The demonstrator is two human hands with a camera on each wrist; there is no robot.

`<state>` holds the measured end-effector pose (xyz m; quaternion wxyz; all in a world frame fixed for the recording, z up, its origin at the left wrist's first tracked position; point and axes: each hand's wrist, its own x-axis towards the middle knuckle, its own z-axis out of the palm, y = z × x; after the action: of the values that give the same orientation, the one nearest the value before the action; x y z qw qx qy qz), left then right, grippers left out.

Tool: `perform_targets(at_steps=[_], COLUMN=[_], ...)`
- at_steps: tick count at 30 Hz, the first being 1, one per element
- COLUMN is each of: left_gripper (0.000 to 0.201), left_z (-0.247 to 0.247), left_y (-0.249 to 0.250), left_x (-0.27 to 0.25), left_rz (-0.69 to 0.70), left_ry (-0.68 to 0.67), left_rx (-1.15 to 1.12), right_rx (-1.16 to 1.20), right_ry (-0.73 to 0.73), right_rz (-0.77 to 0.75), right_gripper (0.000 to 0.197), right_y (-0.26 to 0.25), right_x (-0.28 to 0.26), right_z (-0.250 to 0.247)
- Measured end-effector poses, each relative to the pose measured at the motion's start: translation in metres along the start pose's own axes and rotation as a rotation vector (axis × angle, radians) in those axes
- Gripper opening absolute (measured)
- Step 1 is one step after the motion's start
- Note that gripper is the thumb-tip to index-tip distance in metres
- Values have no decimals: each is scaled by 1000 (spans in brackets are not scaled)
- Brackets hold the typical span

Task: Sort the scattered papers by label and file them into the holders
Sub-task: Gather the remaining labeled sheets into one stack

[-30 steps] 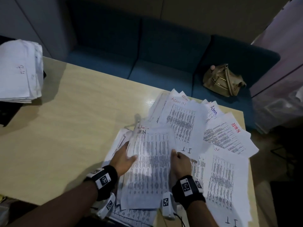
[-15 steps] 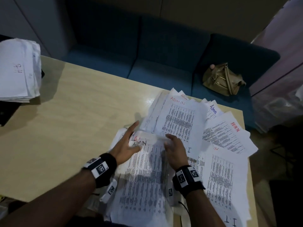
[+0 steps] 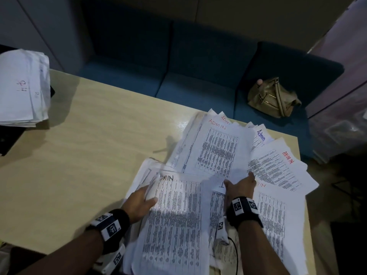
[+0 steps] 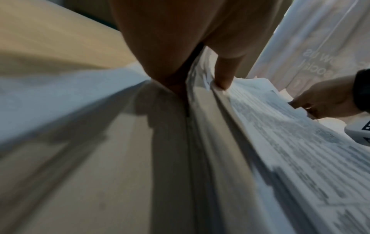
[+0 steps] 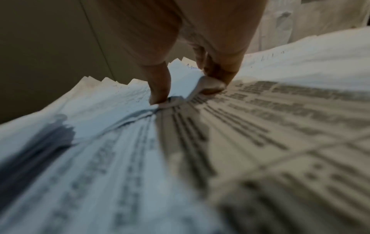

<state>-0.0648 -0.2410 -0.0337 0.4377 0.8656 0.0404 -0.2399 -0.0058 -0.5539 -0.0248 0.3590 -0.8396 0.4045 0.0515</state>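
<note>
Head view: both hands work the paper spread at the table's (image 3: 83, 147) near right corner.
Change: half a second ago both hands lay flat on the black-lettered ADMIN sheet (image 3: 174, 211); now the right hand (image 3: 241, 187) has shifted right and forward to a sheet under the red ADMIN page (image 3: 218, 147).
Left hand (image 3: 141, 201): thumb on top of the ADMIN sheet's left edge, fingers beneath it, clamped on that gathered bundle; the left wrist view shows several sheet edges under the thumb.
Right hand: in the right wrist view, thumb and fingertips (image 5: 213, 86) pinch a wrinkled fold of paper.
Meaning: probably the ADMIN sheets are being collected one by one; filing has not begun.
Papers: white printed tables, handwritten labels in red, blue and black, overlapping and fanned, some reading I.T.
Sorted stack (image 3: 21, 88): far left edge, well apart.
Holders: not clearly visible.
</note>
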Motion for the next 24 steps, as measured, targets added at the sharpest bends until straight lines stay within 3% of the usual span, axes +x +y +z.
perform_targets(at_steps=[2, 6, 8, 12, 15, 17, 20, 21, 24], left_gripper=[42, 31, 13, 20, 8, 15, 7, 2, 22], left_z=[0, -7, -15, -40, -57, -65, -70, -69, -60], left_y=[0, -1, 3, 4, 2, -4, -16, -15, -16], left_x=[0, 8, 8, 4, -2, -3, -2, -3, -2], left_rz=[-37, -65, -53, -81, -140, -158, -170, -181, -217], left_ry=[4, 48, 37, 82, 132, 130, 110, 115, 140], left_rx=[-19, -118, -220, -375, -441, -405, -287, -291, -270], right_rx=[81, 4, 33, 166, 158, 38, -248, -354, -518], right_ry=[-27, -22, -11, 11, -84, -205, -417, -449, -476], right_rz=[2, -128, -155, -177, -213, -226, -250, -252, -304], right_gripper=[75, 26, 26, 35, 36, 24, 21, 25, 27], right_y=[-3, -7, -7, 4, 14, 19, 31, 36, 37], right_x=[1, 2, 5, 4, -9, -17, -21, -19, -22], right_z=[1, -4, -16, -55, -84, -96, -92, -85, -71])
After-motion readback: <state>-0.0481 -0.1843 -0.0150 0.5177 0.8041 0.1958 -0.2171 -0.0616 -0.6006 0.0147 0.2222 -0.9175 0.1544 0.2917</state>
